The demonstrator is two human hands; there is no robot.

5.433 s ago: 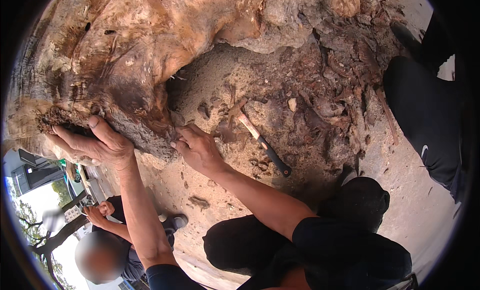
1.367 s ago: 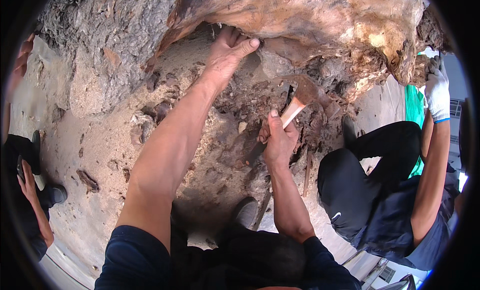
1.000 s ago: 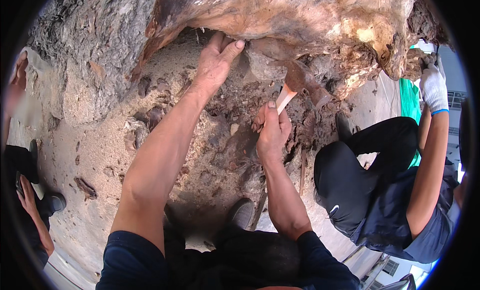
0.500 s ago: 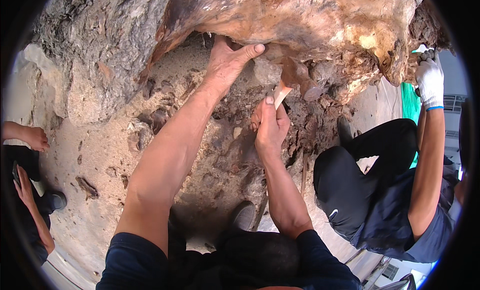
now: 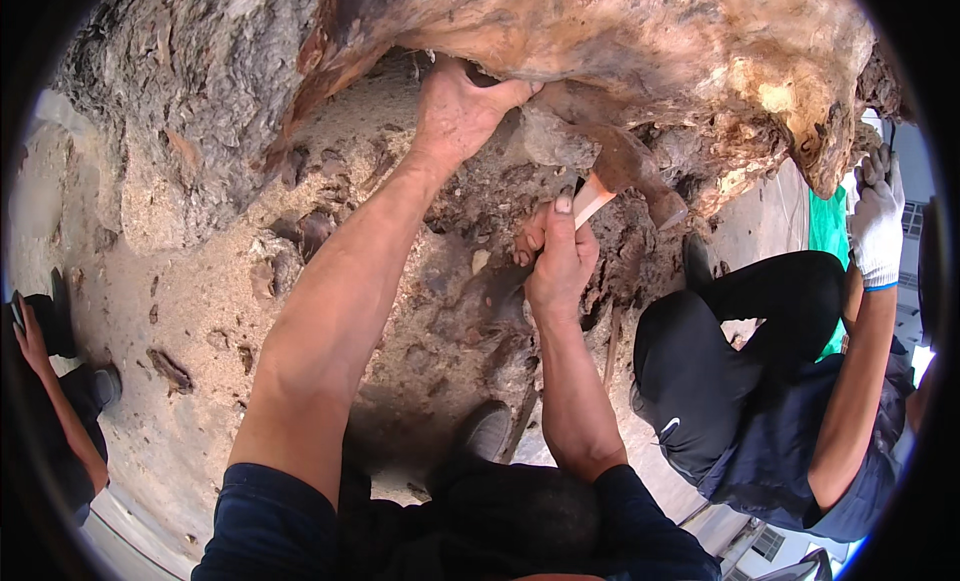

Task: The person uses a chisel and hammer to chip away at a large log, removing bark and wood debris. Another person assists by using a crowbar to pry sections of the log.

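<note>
A big piece of gnarled wood (image 5: 620, 41), smooth and orange-brown with rough bark-like parts, fills the top of the view. My left hand (image 5: 460, 111) reaches under its lower edge, thumb stretched out along the wood. The other fingers are hidden there, so whether they hold anything does not show. My right hand (image 5: 560, 251) is closed round the pale wooden handle of a hammer (image 5: 625, 166). The hammer's rusty brown head lies close beneath the wood, its round face toward the lower right.
Wood chips and sawdust (image 5: 215, 331) cover the ground. A co-worker in dark clothes (image 5: 740, 381) crouches at the right, a gloved hand (image 5: 878, 226) raised by the wood. Another person's arm (image 5: 60, 391) shows at the far left. Green sheeting (image 5: 828, 226) hangs behind the co-worker.
The hammer and my right hand have shifted slightly right and down, and the head has turned a little. The co-worker's gloved hand is lower. The person at left has partly moved out of view.
</note>
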